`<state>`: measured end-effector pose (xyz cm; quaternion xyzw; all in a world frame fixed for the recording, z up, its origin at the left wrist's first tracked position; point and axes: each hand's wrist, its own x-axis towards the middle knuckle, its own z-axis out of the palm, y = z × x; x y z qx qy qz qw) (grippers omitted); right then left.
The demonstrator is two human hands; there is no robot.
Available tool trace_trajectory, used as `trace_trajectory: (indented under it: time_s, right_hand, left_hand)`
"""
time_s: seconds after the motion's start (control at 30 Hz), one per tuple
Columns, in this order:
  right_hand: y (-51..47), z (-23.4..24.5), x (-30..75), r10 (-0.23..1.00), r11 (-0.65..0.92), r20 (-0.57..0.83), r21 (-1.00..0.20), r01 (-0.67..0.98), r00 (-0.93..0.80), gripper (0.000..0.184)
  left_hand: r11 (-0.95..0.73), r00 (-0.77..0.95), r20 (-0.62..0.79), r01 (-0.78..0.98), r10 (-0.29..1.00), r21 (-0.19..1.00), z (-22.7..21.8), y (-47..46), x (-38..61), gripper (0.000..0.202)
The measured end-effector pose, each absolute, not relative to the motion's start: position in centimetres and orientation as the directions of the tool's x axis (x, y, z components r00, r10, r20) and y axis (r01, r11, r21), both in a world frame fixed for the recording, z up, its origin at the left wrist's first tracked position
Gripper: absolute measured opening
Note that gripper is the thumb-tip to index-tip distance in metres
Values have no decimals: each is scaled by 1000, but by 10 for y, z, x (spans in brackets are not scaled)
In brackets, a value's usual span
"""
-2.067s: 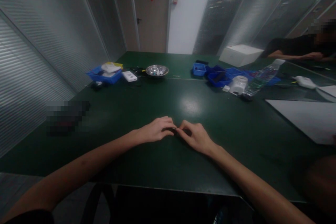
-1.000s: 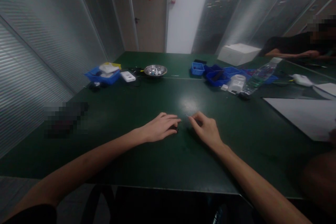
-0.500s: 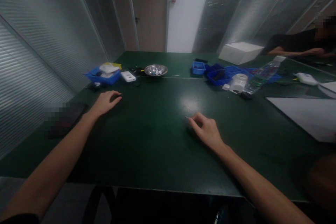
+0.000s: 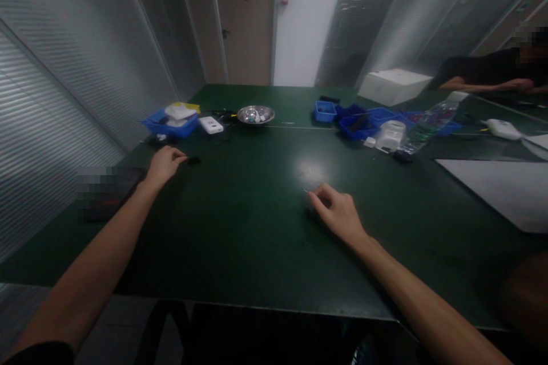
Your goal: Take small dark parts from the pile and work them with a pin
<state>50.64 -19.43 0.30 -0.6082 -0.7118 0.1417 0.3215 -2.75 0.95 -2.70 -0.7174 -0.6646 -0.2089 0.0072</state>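
Observation:
My left hand point(image 4: 165, 164) is closed in a pinch at the left side of the green table point(image 4: 240, 222). From its fingertips a small dark oval object point(image 4: 194, 160) sticks out to the right; its kind is too dim to tell. On the right, my right hand point(image 4: 336, 208) rests low over the table with thumb and forefinger pressed together. Between them is a thin, pale, pin-like piece point(image 4: 305, 190), of which only the tip shows. The two hands are well apart.
Beyond my left hand stand a blue tray point(image 4: 171, 128), a white device point(image 4: 211, 125) and a metal bowl point(image 4: 256, 116). Farther right are blue bins point(image 4: 325, 112), a white tub point(image 4: 390, 136), a tilted plastic bottle point(image 4: 432, 122) and a white box point(image 4: 394, 86). Another person sits at far right.
My left hand has drawn back slightly to the left, and its parted fingers have closed in a pinch, with the dark object now showing. My right hand has stayed in place.

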Motion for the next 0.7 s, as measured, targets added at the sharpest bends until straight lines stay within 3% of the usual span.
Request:
trace_trajectory:
  time_s: [0.13, 0.27, 0.43, 0.7]
  right_hand:
    - [-195, 3, 506, 955, 227, 290, -596, 770, -57, 33]
    - [-195, 3, 505, 956, 226, 289, -598, 769, -57, 32]
    - [-195, 5, 505, 958, 223, 278, -588, 778, -65, 34]
    - [-195, 4, 506, 958, 227, 278, -577, 784, -73, 34]
  left_hand:
    - [-92, -1, 308, 953, 951, 287, -24, 6, -21, 20]
    - [-77, -92, 349, 895, 933, 440, -20, -1, -14, 19]
    - [-40, -161, 283, 804, 945, 593, -12, -6, -4, 27]
    - [-88, -77, 279, 841, 957, 533, -2, -14, 14, 29]
